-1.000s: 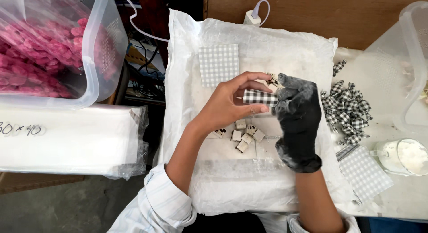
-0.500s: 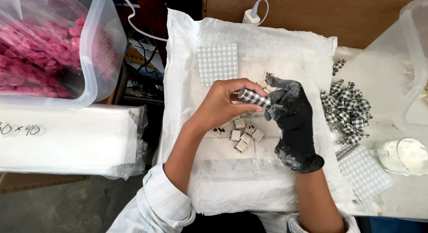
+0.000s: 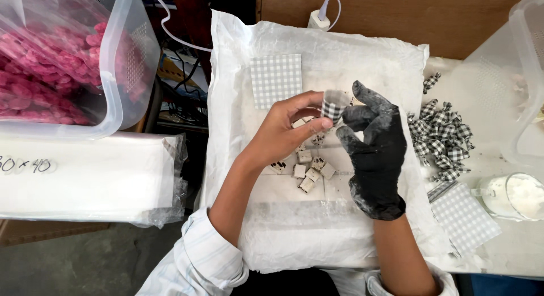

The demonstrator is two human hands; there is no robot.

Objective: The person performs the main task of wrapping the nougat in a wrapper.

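My bare left hand (image 3: 286, 129) pinches a small strip of black-and-white checked fabric (image 3: 334, 108), bent into a loop, between thumb and fingers. My right hand (image 3: 375, 148), in a dark dusty glove, touches the same strip with thumb and forefinger at its right side. Both hands hover over a white plastic-covered pad (image 3: 294, 228). Below them lie several small white squares with dark marks (image 3: 309, 171).
A grey checked square (image 3: 276, 79) lies at the pad's back. A pile of checked bows (image 3: 442, 134) and another checked square (image 3: 466, 216) sit right. A clear cup of white powder (image 3: 518, 195), a clear bin (image 3: 530, 75), a bin of pink pieces (image 3: 51, 52) and a white wrapped block (image 3: 79, 177) surround.
The checked strip was held flat between both hands; now it is bent into a small loop. Both hands have shifted slightly up and left.
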